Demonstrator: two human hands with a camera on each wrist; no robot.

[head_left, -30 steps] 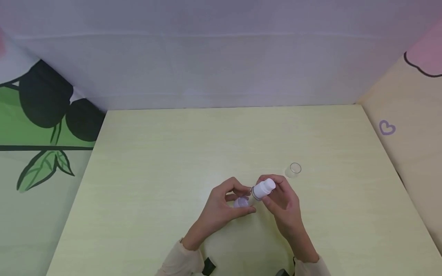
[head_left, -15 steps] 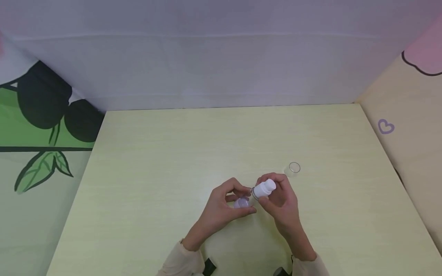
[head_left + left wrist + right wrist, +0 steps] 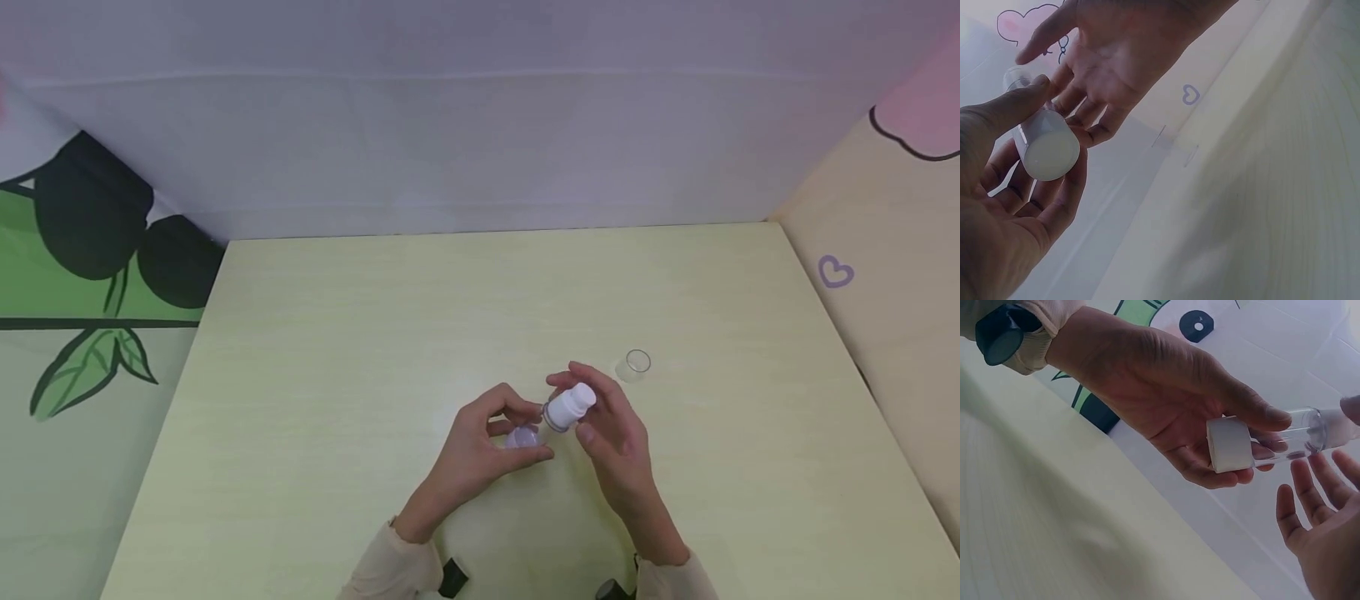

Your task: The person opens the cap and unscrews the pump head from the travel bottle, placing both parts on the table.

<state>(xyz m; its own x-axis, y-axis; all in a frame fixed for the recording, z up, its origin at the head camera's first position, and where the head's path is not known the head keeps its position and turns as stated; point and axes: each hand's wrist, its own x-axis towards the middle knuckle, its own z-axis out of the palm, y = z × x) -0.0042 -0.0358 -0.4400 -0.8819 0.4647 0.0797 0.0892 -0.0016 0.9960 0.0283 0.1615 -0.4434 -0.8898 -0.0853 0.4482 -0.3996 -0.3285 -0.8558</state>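
Turning the white pump top (image 3: pixel 570 407) seems underway: at lower centre, the left hand (image 3: pixel 480 446) grips the clear bottle (image 3: pixel 1300 428); the splayed right hand (image 3: pixel 618 437) likely needs to close in.

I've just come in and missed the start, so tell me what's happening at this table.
A person is holding a small bottle in the left hand, tilted so that its white top points up and toward the right. The right hand is loosely spread around that top; whether it touches it is hard to tell. A small clear cup, perhaps the bottle's cap, stands on the table just beyond the right hand.
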